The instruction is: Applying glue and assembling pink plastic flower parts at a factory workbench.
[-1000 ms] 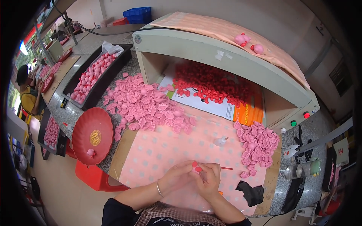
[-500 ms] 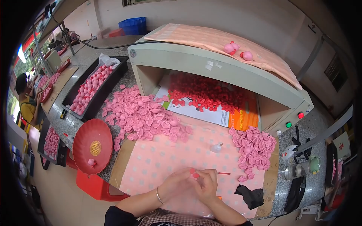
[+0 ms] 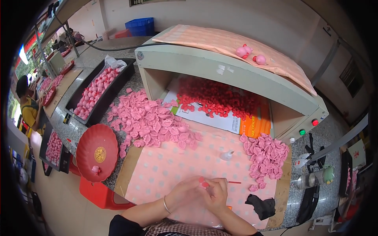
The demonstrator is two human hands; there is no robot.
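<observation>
A red plate (image 3: 97,151) and black tray (image 3: 101,91) sit left.

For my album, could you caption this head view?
Both hands, left hand and right hand, pinch a small red piece between pink piles.

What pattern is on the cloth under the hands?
Pale pink cloth with small white polka dots, seen in the head view.

A speckled stone bench (image 3: 305,157) carries a pink dotted cloth (image 3: 177,165), pink piece heaps at ten (image 3: 151,122) and two o'clock (image 3: 265,151), and a red plate (image 3: 96,151) at nine.
</observation>
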